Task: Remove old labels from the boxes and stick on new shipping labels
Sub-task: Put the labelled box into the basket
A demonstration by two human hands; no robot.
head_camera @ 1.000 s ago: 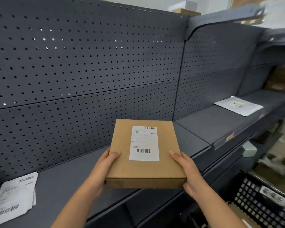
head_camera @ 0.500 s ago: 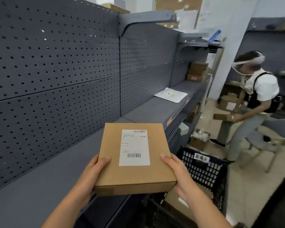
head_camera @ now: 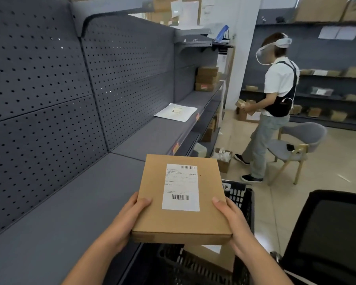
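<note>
**Labelled box held over the basket**

Both hands were clamped on a flat brown box [head_camera: 183, 221]: the left hand [head_camera: 127, 221] gripped its left edge and the right hand [head_camera: 234, 221] its right edge. Each thumb lay on top, with the other fingers hidden underneath. The box was level in the air, out past the front edge of the grey shelf [head_camera: 70, 202] and above a black slatted basket [head_camera: 242, 199]. A white shipping label [head_camera: 181, 187] with two barcodes sat flat on its lid.

In the basket lay what looked like brown cardboard [head_camera: 210, 256], mostly covered by the box and arms, so I could not tell how much was there. Farther along the shelf a white sheet [head_camera: 176, 112] lay flat, and at the far end stood a stack of brown cartons [head_camera: 207, 79]. On the floor by the shelving sat a small open carton [head_camera: 223, 161] stuffed with crumpled white material. Another person [head_camera: 277, 89] stood beside a grey chair [head_camera: 302, 138], holding a small package
</note>
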